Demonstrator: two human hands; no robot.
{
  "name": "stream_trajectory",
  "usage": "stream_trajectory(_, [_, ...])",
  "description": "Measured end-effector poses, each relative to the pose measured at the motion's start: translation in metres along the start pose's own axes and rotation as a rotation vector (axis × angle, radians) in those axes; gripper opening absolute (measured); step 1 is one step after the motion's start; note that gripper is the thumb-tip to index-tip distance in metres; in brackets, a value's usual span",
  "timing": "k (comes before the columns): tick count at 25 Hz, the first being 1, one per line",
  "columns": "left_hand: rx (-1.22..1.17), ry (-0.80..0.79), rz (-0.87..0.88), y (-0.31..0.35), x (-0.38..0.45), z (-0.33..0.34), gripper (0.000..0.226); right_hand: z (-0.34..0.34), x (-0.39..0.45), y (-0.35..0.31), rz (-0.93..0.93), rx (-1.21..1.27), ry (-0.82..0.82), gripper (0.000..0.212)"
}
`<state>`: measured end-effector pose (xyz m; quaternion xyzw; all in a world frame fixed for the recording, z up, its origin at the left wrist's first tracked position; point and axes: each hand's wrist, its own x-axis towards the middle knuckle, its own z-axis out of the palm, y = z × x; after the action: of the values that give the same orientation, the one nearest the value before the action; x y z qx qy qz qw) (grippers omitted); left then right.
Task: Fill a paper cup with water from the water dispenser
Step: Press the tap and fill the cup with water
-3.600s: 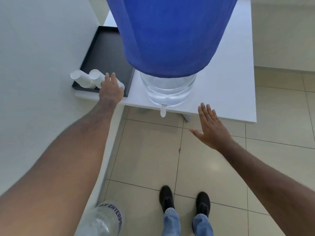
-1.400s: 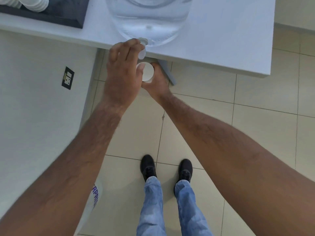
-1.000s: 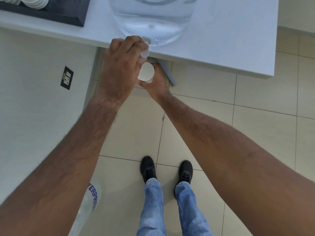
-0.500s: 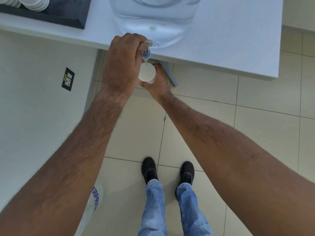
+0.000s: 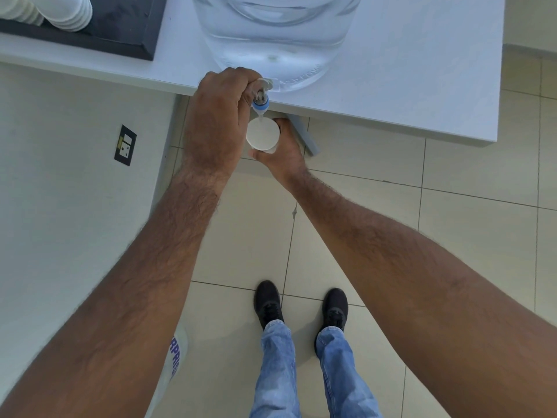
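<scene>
A clear water dispenser [image 5: 277, 34] stands at the front edge of a white table [image 5: 407, 86]. Its tap [image 5: 261, 99], white with a blue collar, juts over the edge. My left hand [image 5: 217, 122] is closed around the tap from the left. Directly under the spout sits a white paper cup [image 5: 262, 134], held upright from below by my right hand [image 5: 283, 152]. A thin stream of water runs from the spout into the cup. The cup's sides are mostly hidden by my fingers.
Stacks of white paper cups [image 5: 64, 10] lie on a black tray [image 5: 126, 28] at the table's back left. A wall with a dark socket [image 5: 125, 145] is on the left. A grey table leg [image 5: 304, 135] slants behind the cup. A plastic bottle [image 5: 174, 357] stands on the tiled floor.
My left hand went from the cup stack to the tap and closed on it. The blue collar came into sight and water started running into the cup, held under the spout by my right hand.
</scene>
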<state>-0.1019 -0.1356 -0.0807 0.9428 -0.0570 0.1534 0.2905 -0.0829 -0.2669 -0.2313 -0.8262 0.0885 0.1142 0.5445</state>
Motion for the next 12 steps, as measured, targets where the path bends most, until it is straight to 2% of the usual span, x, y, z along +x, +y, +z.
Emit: stream_trajectory(12, [-0.018, 0.014, -0.003, 0.0020, -0.0016, 0.0009, 0.034, -0.0039, -0.0017, -0.0015, -0.013, 0.012, -0.003, 0.075])
